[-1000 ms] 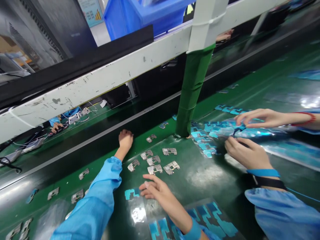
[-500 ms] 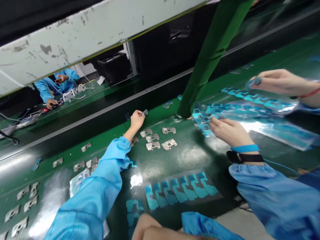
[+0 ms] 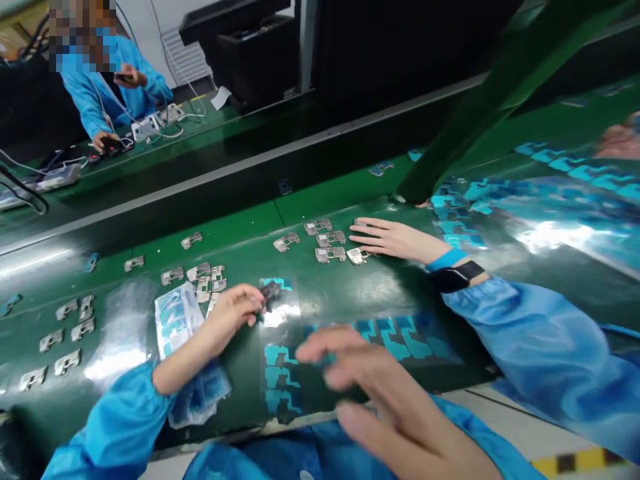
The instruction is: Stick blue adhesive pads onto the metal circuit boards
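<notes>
At the clear sheet (image 3: 283,335), left hand (image 3: 231,315) pinches a dark part (image 3: 271,291) that could drop if grip loosens; right hand (image 3: 385,383) opposite, fingers spread.

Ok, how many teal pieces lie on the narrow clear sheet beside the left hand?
4: one teal piece beyond the glare, three more in a row on the near side. Glare may hide others.

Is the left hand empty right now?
No, the left hand pinches a small dark part.
</notes>
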Available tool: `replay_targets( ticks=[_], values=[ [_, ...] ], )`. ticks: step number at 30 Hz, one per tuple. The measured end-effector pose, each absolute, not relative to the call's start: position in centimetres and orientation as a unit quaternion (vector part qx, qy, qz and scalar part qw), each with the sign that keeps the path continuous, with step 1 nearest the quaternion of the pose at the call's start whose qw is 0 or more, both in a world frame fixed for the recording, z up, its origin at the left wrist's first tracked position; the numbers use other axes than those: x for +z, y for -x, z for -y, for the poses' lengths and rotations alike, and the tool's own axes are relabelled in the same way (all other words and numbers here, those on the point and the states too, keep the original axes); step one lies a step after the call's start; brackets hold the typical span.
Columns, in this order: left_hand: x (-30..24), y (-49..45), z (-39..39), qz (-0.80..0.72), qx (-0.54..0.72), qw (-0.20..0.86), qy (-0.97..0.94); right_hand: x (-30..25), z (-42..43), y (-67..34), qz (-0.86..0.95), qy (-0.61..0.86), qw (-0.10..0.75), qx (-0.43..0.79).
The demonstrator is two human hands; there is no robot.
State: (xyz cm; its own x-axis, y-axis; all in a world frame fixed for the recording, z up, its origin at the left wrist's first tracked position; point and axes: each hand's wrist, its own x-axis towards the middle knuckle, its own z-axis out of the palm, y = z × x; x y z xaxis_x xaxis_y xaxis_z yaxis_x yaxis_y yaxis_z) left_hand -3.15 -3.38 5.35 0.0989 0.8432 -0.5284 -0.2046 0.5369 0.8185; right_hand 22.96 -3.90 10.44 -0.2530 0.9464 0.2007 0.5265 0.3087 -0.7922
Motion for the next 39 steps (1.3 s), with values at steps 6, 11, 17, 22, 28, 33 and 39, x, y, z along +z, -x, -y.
replay_targets(
  ticks=[6,11,17,22,28,33,39],
  values=[
    [2.3,3.9,9.2,-0.512,0.235,0.508,-0.651,0.9,9.9,-20.1,0.872,0.423,0.173,0.176],
    [0.2,4.8,9.6,-0.437,0.149,0.423,-0.779,-1.6,10.7,-19.9,0.872,0.434,0.188,0.127],
    [-0.5,4.3,9.1,-0.421,0.172,0.356,-0.817,-0.2,10.5,-20.0,0.87,0.411,0.231,0.141],
    [-0.7,4.2,8.8,-0.41,0.172,0.317,-0.838,0.5,10.2,-19.9,0.911,0.339,0.224,0.077],
    [-0.9,4.2,8.6,-0.436,0.178,0.352,-0.809,2.4,11.0,-19.0,0.891,0.352,0.278,0.069],
    [0.0,4.4,8.3,-0.478,0.187,0.475,-0.715,6.3,10.9,-21.0,0.835,0.389,0.31,0.236],
    [0.5,4.6,8.4,-0.517,0.375,0.505,-0.581,7.3,3.1,-20.8,0.545,0.515,0.317,0.581]
  ],
)
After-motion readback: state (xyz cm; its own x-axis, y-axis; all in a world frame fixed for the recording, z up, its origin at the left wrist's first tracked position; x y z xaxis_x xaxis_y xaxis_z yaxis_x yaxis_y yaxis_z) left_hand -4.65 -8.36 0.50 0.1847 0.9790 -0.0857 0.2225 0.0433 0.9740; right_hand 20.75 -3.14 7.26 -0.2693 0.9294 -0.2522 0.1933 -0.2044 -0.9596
